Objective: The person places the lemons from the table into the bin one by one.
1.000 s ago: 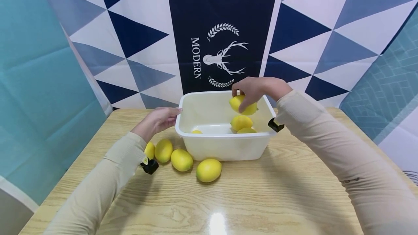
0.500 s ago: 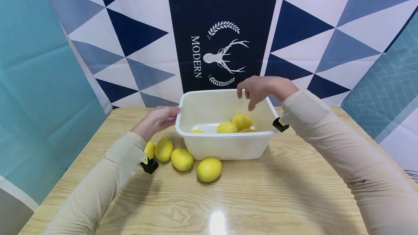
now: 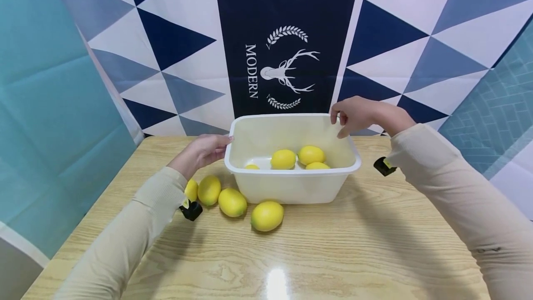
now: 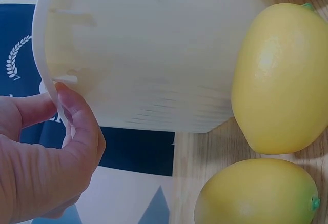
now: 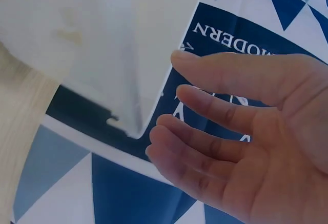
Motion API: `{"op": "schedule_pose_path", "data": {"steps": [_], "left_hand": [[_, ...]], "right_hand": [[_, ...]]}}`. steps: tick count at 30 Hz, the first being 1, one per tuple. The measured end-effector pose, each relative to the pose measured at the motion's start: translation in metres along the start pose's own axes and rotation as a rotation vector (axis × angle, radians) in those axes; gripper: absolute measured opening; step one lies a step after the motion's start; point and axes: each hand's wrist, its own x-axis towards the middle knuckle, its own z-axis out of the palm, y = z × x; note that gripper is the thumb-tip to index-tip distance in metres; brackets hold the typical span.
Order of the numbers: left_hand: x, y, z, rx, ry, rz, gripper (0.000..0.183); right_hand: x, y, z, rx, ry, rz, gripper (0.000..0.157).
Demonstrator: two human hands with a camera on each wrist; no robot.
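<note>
White tub (image 3: 287, 190) at frame centre holds four visible lemons (image 3: 284, 159); four other lemons (image 3: 267, 216) lie outside it, centre-left, so about half seem in. The left hand (image 3: 206, 149) pinches the tub's left rim. The right hand (image 3: 360, 112), fingers apart, holds nothing at the tub's upper-right corner. Tabletop (image 3: 333, 253) stretches across lower right; its far edge lies near the tub's back.
</note>
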Motion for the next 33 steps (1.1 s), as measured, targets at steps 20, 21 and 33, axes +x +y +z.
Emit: {"op": "schedule_pose_path", "data": {"steps": [20, 21, 33], "left_hand": [[0.005, 0.003, 0.0, -0.008, 0.005, -0.004, 0.047], [0.005, 0.003, 0.0, -0.006, 0.007, -0.006, 0.047], [0.003, 0.006, -0.007, 0.092, -0.052, 0.012, 0.048]], "right_hand": [[-0.009, 0.037, 0.025, 0.321, 0.049, 0.181, 0.037], [-0.009, 0.04, 0.025, 0.363, 0.031, 0.194, 0.04], [-0.011, 0.06, 0.049, 0.941, -0.087, 0.267, 0.061]]}}
